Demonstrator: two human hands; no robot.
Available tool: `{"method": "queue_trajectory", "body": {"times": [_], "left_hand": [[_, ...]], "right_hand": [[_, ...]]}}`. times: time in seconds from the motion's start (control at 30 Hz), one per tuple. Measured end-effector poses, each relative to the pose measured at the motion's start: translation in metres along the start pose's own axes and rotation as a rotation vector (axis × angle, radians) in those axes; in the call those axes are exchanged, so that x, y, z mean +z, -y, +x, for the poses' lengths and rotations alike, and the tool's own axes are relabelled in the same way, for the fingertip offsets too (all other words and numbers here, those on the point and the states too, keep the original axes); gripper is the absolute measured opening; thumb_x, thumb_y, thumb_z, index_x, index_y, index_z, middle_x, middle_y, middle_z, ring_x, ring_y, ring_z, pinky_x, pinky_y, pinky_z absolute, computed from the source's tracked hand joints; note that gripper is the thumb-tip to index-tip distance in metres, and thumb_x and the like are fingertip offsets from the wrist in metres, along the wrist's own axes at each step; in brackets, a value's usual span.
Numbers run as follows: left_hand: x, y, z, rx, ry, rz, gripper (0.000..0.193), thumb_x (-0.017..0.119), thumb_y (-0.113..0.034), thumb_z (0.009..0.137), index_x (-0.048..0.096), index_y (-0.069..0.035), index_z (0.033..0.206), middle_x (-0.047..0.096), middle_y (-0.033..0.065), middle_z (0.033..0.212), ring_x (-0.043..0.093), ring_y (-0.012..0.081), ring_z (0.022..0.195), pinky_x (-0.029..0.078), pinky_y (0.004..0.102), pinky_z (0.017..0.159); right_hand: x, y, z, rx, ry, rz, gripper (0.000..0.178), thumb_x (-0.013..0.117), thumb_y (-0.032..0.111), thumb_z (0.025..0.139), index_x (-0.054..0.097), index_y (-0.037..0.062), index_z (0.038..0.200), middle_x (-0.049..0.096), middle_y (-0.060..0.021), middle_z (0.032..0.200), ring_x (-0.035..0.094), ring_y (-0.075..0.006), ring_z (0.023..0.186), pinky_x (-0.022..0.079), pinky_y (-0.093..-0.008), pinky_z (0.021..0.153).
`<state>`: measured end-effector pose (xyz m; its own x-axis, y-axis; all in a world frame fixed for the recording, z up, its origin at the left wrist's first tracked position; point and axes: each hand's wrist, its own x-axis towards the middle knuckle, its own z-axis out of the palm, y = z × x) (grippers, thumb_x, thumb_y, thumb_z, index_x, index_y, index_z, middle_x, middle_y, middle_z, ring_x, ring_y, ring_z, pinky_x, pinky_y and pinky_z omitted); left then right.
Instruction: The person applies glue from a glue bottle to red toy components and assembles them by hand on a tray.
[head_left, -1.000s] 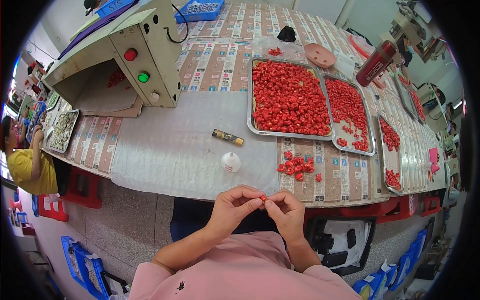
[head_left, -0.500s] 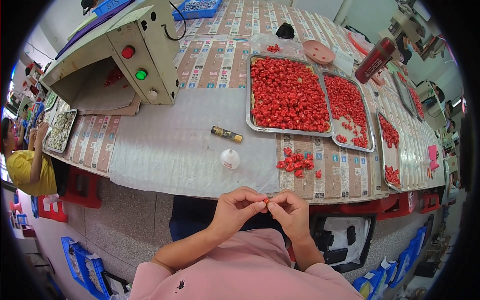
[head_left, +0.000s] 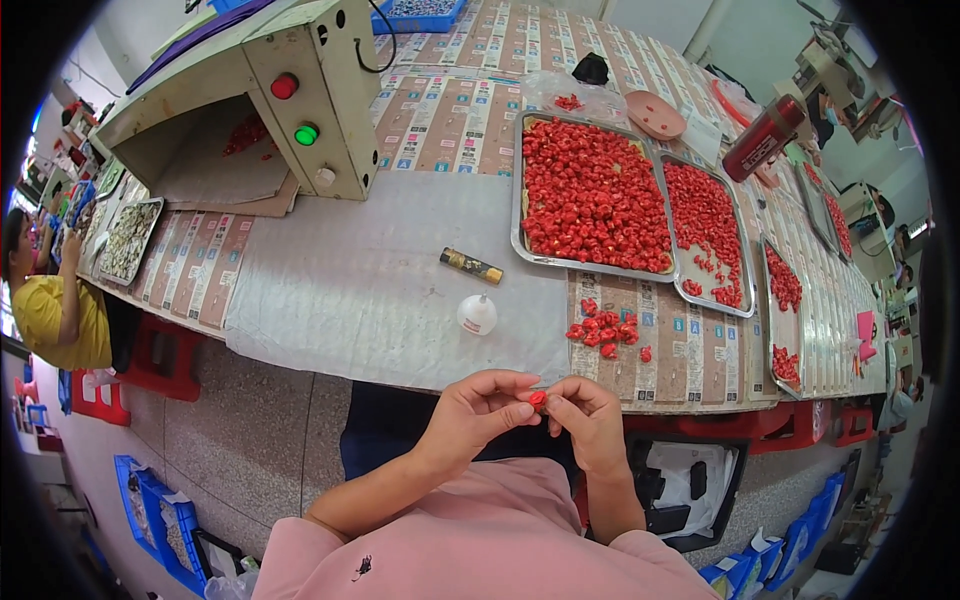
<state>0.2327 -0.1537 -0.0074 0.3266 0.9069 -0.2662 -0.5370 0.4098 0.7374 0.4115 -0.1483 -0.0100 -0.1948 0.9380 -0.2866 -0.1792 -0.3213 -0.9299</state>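
Observation:
Just off the table's front edge, my left hand (head_left: 478,418) pinches a small red piece (head_left: 539,400) between thumb and fingertips. My right hand (head_left: 590,422) closes on the same piece from the other side, with its fingertips against it. The piece is too small for its exact kind to show. A loose pile of similar red pieces (head_left: 605,332) lies on the table ahead of my right hand. A small white dropper bottle (head_left: 477,314) stands upright on the grey sheet (head_left: 350,280), beyond my left hand. Behind it lies a black and gold tube (head_left: 471,265).
Metal trays of red pieces (head_left: 595,195) fill the right side, with a red thermos (head_left: 765,140) and a pink dish (head_left: 656,115) behind. At far left stands a beige machine (head_left: 310,110) with red and green buttons. A person in yellow (head_left: 62,325) sits beyond it.
My hands have turned the red piece so more of it shows, and my right fingers have shifted slightly right. The view has tilted a little, moving the table things rightward.

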Motion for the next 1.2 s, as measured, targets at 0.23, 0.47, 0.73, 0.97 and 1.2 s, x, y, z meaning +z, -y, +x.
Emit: {"method": "queue_trajectory", "body": {"times": [0.23, 0.47, 0.73, 0.97, 1.2], "left_hand": [[-0.003, 0.001, -0.002, -0.022, -0.002, 0.002, 0.027, 0.061, -0.005, 0.086, 0.059, 0.001, 0.112, 0.064, 0.0076, 0.099, 0.061, 0.0114, 0.089, 0.051, 0.0238, 0.081], [-0.007, -0.001, -0.005, -0.047, 0.009, -0.004, 0.030, 0.061, -0.006, 0.087, 0.058, 0.001, 0.116, 0.064, 0.0071, 0.101, 0.061, 0.0108, 0.088, 0.051, 0.0231, 0.080], [-0.007, 0.000, -0.004, -0.073, -0.017, -0.014, 0.029, 0.062, -0.006, 0.086, 0.058, 0.001, 0.114, 0.064, 0.0076, 0.098, 0.063, 0.0125, 0.084, 0.052, 0.0246, 0.079], [-0.008, 0.004, -0.002, -0.061, -0.016, -0.017, 0.028, 0.062, -0.005, 0.086, 0.058, 0.001, 0.112, 0.064, 0.0083, 0.098, 0.063, 0.0125, 0.084, 0.052, 0.0246, 0.079], [-0.007, 0.010, 0.000, 0.227, -0.032, 0.329, 0.024, 0.065, 0.000, 0.081, 0.062, 0.000, 0.105, 0.060, 0.0057, 0.096, 0.061, 0.0134, 0.088, 0.051, 0.0247, 0.080]], "right_hand": [[0.007, -0.005, 0.001, 0.036, 0.009, 0.058, 0.013, 0.060, 0.008, 0.086, 0.060, -0.0018, 0.094, 0.062, -0.0050, 0.078, 0.055, -0.0083, 0.058, 0.045, -0.0195, 0.050], [0.011, -0.006, 0.003, 0.178, 0.054, 0.213, 0.013, 0.060, 0.011, 0.087, 0.060, 0.0009, 0.094, 0.061, -0.0031, 0.074, 0.052, -0.0067, 0.056, 0.042, -0.0195, 0.047], [0.013, -0.007, 0.001, 0.190, 0.047, 0.230, 0.014, 0.059, 0.014, 0.088, 0.060, 0.0012, 0.093, 0.058, -0.0019, 0.070, 0.050, -0.0060, 0.054, 0.040, -0.0193, 0.045], [0.012, -0.010, 0.000, 0.201, 0.035, 0.240, 0.013, 0.058, 0.015, 0.089, 0.060, 0.0024, 0.092, 0.058, -0.0015, 0.070, 0.050, -0.0059, 0.054, 0.040, -0.0192, 0.045], [0.009, -0.011, 0.001, 0.274, 0.106, 0.380, 0.017, 0.056, 0.021, 0.090, 0.059, 0.0038, 0.091, 0.054, 0.0001, 0.069, 0.049, -0.0074, 0.056, 0.039, -0.0214, 0.044]]}}
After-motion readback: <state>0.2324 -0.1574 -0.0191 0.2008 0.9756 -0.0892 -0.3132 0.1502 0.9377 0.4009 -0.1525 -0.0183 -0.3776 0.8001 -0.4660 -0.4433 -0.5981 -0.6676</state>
